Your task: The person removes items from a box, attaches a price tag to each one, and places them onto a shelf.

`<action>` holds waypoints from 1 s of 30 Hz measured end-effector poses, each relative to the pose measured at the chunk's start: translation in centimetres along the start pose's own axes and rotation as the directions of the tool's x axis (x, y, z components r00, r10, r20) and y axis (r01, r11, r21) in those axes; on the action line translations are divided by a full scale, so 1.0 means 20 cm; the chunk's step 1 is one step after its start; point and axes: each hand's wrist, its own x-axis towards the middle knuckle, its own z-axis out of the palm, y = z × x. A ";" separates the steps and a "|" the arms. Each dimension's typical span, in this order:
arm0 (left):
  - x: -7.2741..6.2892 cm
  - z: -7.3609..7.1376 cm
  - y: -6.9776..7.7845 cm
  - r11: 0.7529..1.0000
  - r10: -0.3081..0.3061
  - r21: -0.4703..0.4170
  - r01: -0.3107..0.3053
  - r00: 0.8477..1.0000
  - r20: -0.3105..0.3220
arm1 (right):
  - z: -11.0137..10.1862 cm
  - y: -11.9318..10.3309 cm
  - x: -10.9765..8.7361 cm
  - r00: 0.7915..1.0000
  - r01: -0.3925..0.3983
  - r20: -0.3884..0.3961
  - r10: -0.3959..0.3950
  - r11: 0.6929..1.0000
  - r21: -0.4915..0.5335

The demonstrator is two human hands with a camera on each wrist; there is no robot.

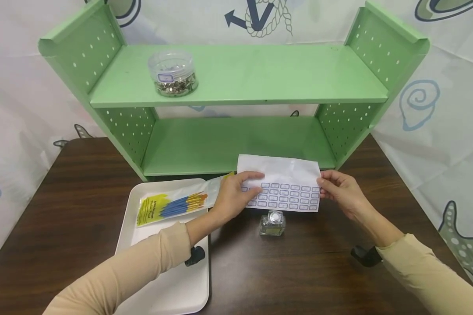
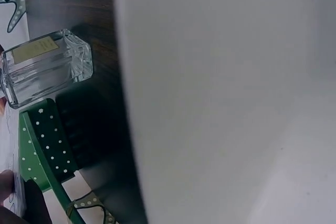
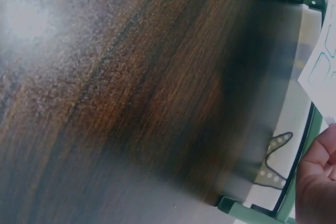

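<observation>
A white sheet of small blue-bordered labels (image 1: pixel 284 197) is held up in front of the shelf, its upper part blank. My right hand (image 1: pixel 340 192) pinches the sheet's right edge between thumb and fingers. At the left edge, my left hand (image 1: pixel 234 194) grips the sheet, with thumb and forefinger spread over its front; its other fingers are hidden. Just below the sheet stands a small clear glass bottle (image 1: pixel 272 224) with a silvery top. In the left wrist view, the glass bottle (image 2: pixel 47 69) shows a yellowish label.
A white tray (image 1: pixel 169 280) lies under my left forearm, carrying a packet of blue-handled paintbrushes (image 1: pixel 177 203). Behind is a green two-tier shelf (image 1: pixel 260 74). On its upper tier sits a clear, labelled jar (image 1: pixel 172 74) of small metal pieces. Everything rests on a dark wooden table (image 1: pixel 299 275).
</observation>
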 end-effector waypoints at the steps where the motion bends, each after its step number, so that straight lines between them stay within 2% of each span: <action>1: 0.00 0.00 0.00 1.000 -0.002 -0.007 0.002 1.000 0.003 | 0.00 0.00 0.00 1.000 0.000 -0.003 0.000 1.000 -0.004; 17: -0.01 0.00 0.00 0.998 -0.032 -0.050 0.034 0.999 0.039 | 0.01 0.01 0.02 1.000 0.006 -0.027 -0.007 1.000 -0.030; 25: -0.02 0.00 -0.01 0.998 -0.039 -0.054 0.040 0.999 0.025 | 0.01 0.03 0.01 1.000 -0.010 -0.023 0.009 0.999 -0.035; 30: -0.02 0.01 -0.01 0.997 -0.064 -0.046 0.065 0.998 0.026 | 0.01 0.04 0.01 0.999 -0.027 -0.022 0.026 0.999 -0.034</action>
